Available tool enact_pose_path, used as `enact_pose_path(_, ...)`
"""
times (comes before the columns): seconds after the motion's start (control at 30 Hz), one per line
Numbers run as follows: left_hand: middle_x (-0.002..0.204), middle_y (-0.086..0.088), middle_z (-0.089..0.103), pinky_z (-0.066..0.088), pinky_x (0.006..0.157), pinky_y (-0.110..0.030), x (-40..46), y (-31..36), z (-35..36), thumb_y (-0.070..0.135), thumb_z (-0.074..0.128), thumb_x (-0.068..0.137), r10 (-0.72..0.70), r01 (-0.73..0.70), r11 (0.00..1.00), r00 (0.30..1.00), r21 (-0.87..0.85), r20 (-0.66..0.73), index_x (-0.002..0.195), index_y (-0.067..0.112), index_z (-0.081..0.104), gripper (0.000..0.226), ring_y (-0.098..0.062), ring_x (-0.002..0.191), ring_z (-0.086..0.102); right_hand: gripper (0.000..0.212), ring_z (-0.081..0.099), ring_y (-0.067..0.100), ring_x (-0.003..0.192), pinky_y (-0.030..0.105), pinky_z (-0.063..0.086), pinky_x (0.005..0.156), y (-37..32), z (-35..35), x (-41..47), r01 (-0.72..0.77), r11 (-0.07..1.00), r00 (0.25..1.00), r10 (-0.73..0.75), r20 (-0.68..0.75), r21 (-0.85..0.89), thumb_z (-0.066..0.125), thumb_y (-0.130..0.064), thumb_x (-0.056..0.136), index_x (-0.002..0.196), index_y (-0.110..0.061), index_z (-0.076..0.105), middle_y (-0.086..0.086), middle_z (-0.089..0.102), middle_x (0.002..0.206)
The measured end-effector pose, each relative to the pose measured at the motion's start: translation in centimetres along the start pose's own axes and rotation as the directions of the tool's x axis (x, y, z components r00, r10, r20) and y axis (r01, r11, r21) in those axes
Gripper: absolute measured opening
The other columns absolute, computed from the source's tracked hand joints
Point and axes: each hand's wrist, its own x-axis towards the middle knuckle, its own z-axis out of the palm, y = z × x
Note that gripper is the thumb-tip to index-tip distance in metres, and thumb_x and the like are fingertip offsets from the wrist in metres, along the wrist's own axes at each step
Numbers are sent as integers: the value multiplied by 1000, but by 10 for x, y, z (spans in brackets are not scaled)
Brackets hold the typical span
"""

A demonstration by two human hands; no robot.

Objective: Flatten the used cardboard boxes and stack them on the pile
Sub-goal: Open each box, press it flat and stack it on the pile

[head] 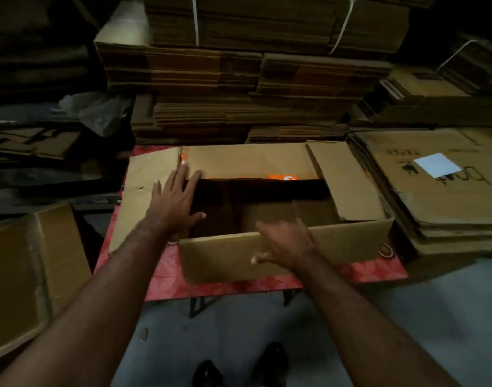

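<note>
Both hands spread flat: left hand (175, 199) over the open box's (351, 241) left flap, right hand (284, 244) at its near wall.

Single head cam, wide-angle, looking forward and steeply down, close over the box (267, 213) on the worktop (211, 286); floor (351, 331) and shoes (272, 361) at bottom edge.

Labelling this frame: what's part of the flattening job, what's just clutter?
Job:
open box
left hand, flat on the box's left flap
right hand, on the box's near wall
flat pile at right

Clutter:
red table
plastic bag
strapped bundles
shoes
</note>
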Motion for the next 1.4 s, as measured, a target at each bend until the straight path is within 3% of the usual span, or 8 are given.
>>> enact_pose_path(0.2,167,-9,-20,3,124,-59,8,-9,-17,54,69,88,-209,207,976,977,65,35,159,21,-20,118,-27,156,-8,88,50,26,129,52,33,106,2,-5,19,31,993,996,-22,-83,114,58,-88,72,138,-32,45,1,54,141)
enact_pose_path(0.33,168,-18,-9,5,122,-63,8,34,-21,53,64,90,-287,284,956,957,-66,-42,160,17,-8,107,-36,155,-1,83,42,30,142,57,24,117,29,-9,20,-209,875,948,291,-129,437,23,-80,94,154,-23,37,8,44,156)
enact_pose_path(0.57,165,-17,-21,9,121,-62,9,118,-4,54,67,87,-253,240,964,962,-118,-107,158,17,16,95,-37,154,-11,88,-6,36,156,56,-4,123,89,-41,11,-374,905,867,419,-270,202,45,-67,95,162,-17,15,17,3,169)
enact_pose_path(0.77,162,-13,-34,7,123,-59,10,120,2,58,63,89,-249,244,966,967,-90,-55,162,23,4,100,-31,152,-25,91,23,40,147,56,26,118,202,-49,-7,-584,700,710,686,-160,412,64,-60,88,156,-20,19,17,24,161)
enact_pose_path(0.9,158,-11,-41,8,124,-57,11,122,3,57,63,90,-273,267,960,961,-88,-53,161,29,-10,105,-31,150,-29,81,34,34,141,56,36,112,233,1,-10,-488,741,824,566,-37,462,57,-59,93,154,-18,24,11,32,157)
enact_pose_path(1.0,154,-8,-48,10,124,-56,13,124,2,55,65,90,-297,292,952,954,-93,-36,158,33,-18,109,-31,151,-26,90,10,31,155,58,10,123,226,6,0,-447,833,845,513,-153,326,49,-59,97,162,-15,6,12,8,169)
enact_pose_path(1.13,150,-1,-54,18,121,-57,14,126,4,56,66,88,-331,325,941,942,-93,-55,155,39,-22,112,-27,151,-25,91,-13,21,157,52,-2,125,185,-3,22,-101,958,950,173,-259,269,43,-59,100,162,-19,-9,3,-14,170)
enact_pose_path(1.4,149,8,-54,37,113,-56,9,128,2,51,73,85,-302,274,938,947,-214,-112,160,40,-6,110,-27,155,-9,98,-22,22,154,53,2,124,140,-15,74,25,974,937,56,-345,225,47,-59,98,160,-20,-19,2,-35,163)
